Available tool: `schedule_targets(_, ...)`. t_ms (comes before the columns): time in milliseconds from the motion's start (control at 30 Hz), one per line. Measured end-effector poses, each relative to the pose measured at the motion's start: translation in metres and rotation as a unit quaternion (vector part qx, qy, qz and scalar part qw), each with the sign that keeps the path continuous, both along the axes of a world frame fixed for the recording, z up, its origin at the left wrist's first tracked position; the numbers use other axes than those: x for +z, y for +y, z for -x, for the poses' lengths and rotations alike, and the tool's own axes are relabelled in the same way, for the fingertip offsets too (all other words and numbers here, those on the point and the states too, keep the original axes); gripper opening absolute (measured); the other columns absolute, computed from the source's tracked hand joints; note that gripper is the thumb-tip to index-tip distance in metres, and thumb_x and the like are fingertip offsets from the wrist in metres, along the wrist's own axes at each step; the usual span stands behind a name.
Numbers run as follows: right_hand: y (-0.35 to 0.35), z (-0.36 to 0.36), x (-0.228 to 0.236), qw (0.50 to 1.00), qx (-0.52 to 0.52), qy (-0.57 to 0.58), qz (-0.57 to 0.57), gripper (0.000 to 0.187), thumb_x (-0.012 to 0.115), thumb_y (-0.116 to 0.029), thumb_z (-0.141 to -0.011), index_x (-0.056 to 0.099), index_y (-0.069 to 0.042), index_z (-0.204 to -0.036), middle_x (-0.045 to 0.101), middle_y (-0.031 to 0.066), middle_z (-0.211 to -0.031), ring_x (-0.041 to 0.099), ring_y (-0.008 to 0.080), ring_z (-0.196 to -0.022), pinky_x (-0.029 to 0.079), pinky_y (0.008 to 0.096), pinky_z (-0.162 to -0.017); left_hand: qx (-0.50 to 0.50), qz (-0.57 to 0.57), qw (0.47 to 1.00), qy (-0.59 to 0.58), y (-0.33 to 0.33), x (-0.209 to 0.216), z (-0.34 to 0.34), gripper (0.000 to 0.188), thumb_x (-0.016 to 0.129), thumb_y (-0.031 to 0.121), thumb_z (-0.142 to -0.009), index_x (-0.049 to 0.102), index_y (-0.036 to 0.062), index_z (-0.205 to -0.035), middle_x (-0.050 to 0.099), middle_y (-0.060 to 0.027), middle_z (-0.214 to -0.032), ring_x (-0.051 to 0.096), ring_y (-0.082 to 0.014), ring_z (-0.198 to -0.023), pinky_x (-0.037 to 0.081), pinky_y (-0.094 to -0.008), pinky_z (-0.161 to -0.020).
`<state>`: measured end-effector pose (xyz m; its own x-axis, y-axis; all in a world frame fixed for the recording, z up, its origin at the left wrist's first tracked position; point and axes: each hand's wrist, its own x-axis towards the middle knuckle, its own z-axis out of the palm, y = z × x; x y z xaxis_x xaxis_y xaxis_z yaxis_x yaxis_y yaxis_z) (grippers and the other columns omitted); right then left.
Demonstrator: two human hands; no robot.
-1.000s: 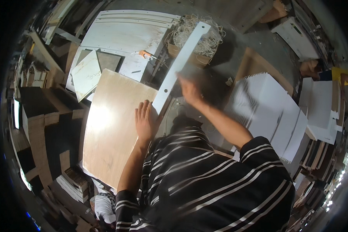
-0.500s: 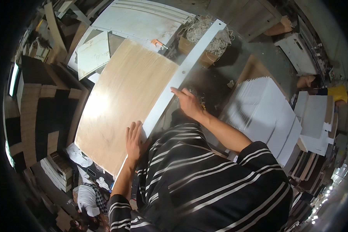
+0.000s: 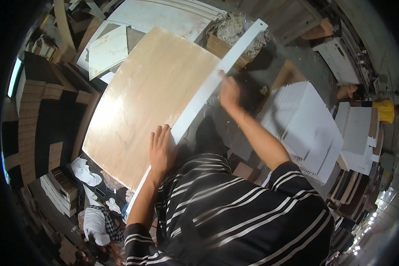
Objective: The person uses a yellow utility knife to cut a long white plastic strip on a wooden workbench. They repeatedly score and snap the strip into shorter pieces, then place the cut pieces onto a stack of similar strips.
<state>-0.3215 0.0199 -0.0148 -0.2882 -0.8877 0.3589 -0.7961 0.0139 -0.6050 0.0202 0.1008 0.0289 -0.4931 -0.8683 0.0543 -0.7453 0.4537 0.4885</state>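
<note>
A large light wood-grain board [image 3: 146, 102] lies in front of me, with a long white strip [image 3: 195, 104] along its right edge. The strip's far end, which has a small hole, sticks out past the board. My left hand [image 3: 161, 150] rests flat with its fingers stretched out over the board's near right edge, beside the strip. Farther along, my right hand [image 3: 230, 92] has its index finger reaching onto the strip; its fingertips are blurred, and the other fingers look bent. Whether it grips anything cannot be made out.
Beyond the strip stands a cardboard box [image 3: 221, 44] of tangled string. White panels [image 3: 301, 128] are stacked at the right. Dark and wood-edged boards [image 3: 57, 124] are piled at the left. A person in a white top [image 3: 96, 226] is at lower left; another in yellow [image 3: 385, 111] is far right.
The board and strip have shifted away from me, and the board now covers the orange tool seen behind it. My right hand has slid farther along the strip; my left has moved slightly up.
</note>
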Motion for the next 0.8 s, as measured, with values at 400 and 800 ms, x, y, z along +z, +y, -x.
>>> schedule_targets(400, 0.051, -0.072, 0.016, 0.991, 0.079, -0.105, -0.002, 0.049, 0.05, 0.004, -0.097, 0.056, -0.005, -0.145, 0.069, 0.0185, -0.103, 0.065, 0.0362, -0.086, 0.055, 0.0415, -0.081, -0.008, 0.023, 1.0, -0.011, 0.015, -0.015, -0.035, 0.079, 0.081, 0.019, -0.079, 0.046, 0.001, -0.148, 0.045, -0.0227, -0.155, 0.038, -0.0427, -0.147, 0.025, -0.0569, -0.122)
schedule_targets(800, 0.112, -0.169, -0.009, 0.99, 0.115, -0.065, -0.056, 0.061, 0.055, 0.006, -0.087, 0.059, -0.014, -0.144, 0.058, 0.0104, -0.093, 0.062, 0.0265, -0.086, 0.052, 0.0348, -0.076, -0.006, 0.014, 1.0, -0.021, 0.051, -0.026, -0.102, 0.08, 0.083, 0.02, -0.075, 0.05, 0.0028, -0.146, 0.049, -0.018, -0.154, 0.036, -0.0445, -0.148, 0.024, -0.0599, -0.122)
